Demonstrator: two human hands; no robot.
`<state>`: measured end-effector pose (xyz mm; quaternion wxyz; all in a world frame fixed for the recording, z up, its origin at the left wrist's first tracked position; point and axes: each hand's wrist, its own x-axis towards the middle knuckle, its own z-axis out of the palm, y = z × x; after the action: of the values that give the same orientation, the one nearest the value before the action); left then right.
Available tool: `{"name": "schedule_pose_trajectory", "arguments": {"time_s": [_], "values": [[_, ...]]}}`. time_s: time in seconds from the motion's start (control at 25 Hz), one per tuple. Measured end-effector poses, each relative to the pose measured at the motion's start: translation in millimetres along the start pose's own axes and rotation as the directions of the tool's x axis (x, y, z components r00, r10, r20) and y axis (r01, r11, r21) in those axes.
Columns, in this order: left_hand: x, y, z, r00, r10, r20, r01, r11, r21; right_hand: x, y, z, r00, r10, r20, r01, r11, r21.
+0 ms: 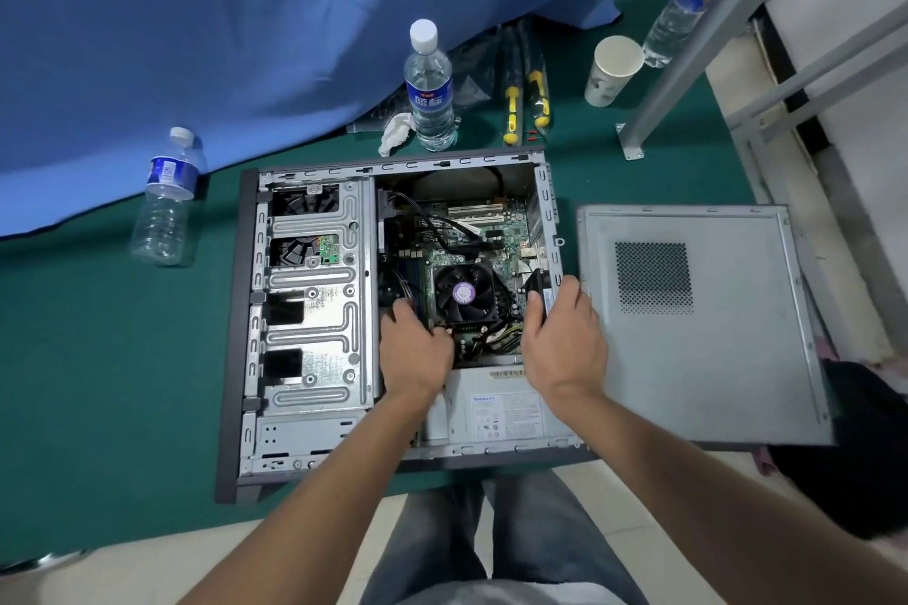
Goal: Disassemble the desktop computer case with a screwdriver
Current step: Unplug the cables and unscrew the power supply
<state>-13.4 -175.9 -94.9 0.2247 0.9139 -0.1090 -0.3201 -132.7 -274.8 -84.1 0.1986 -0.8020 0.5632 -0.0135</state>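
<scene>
Your left hand (415, 349) reaches into the open case (304, 334) beside the fan (464, 295), grip hidden; your right hand (560, 339) grips its rim.

You work in a simple repair or workshop corner, not a home. The tabletop (98, 383) has a green cloth cover, with a blue curtain (245, 39) behind it. A grey metal rack (688, 64) stands at the right. Yellow-handled screwdrivers (525, 98), water bottles (428, 88) and a paper cup (611, 70) lie around.
</scene>
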Motion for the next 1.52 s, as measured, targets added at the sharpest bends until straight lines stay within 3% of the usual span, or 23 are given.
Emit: {"name": "schedule_pose_trajectory", "arguments": {"time_s": [0.24, 0.32, 0.64, 0.76, 0.84, 0.92, 1.04, 1.16, 1.28, 1.4, 1.52], "values": [[18.8, 17.8, -1.6, 0.961, -0.206, 0.185, 0.257, 0.915, -0.312, -0.2, -2.2, -4.7, 0.999, 0.006, 0.032, -0.007, 0.999, 0.033], [26.3, 20.4, -7.7, 0.938, -0.272, 0.215, 0.328, 0.897, -0.297, -0.1, -1.5, -5.9, 0.999, 0.006, 0.038, -0.008, 0.999, 0.047], [23.6, 21.3, -14.0, 0.945, -0.298, 0.134, 0.320, 0.927, -0.194, 0.7, 0.9, -7.2, 0.998, -0.004, 0.062, -0.002, 0.995, 0.096], [11.8, 28.1, -7.8, 0.976, -0.207, 0.066, 0.201, 0.975, 0.092, 1.4, 4.1, -7.4, 0.997, -0.007, 0.074, -0.002, 0.993, 0.120], [1.3, 26.5, -2.3, 0.996, 0.082, -0.031, -0.073, 0.970, 0.234, 1.8, 5.6, -7.3, 0.996, -0.023, 0.082, 0.010, 0.988, 0.154], [2.5, 23.3, -2.5, 0.918, 0.394, 0.041, -0.389, 0.880, 0.272, 4.2, 9.1, -6.9, 0.996, -0.010, 0.094, -0.013, 0.970, 0.241], [16.3, 21.2, -9.8, 0.726, 0.611, 0.314, -0.686, 0.616, 0.387, 15.9, 14.3, -15.9, 0.983, 0.063, 0.174, -0.142, 0.861, 0.488], [26.7, 23.6, -3.3, 0.527, 0.724, 0.445, -0.817, 0.288, 0.499, 54.7, 4.2, -37.9, 0.998, 0.012, 0.065, -0.044, 0.852, 0.522], [36.3, 32.9, 8.5, 0.393, 0.738, 0.549, -0.866, 0.096, 0.491, 102.7, -18.8, -48.4, 0.998, -0.049, 0.030, 0.029, 0.884, 0.467], [45.9, 42.3, 19.5, 0.349, 0.689, 0.635, -0.868, -0.018, 0.497, 122.1, -34.6, -35.2, 0.984, -0.147, 0.104, 0.107, 0.943, 0.316], [51.8, 42.3, 31.6, 0.391, 0.618, 0.682, -0.873, 0.015, 0.487, 117.3, -37.2, -14.2, 0.983, -0.169, 0.077, 0.151, 0.968, 0.201]]}}
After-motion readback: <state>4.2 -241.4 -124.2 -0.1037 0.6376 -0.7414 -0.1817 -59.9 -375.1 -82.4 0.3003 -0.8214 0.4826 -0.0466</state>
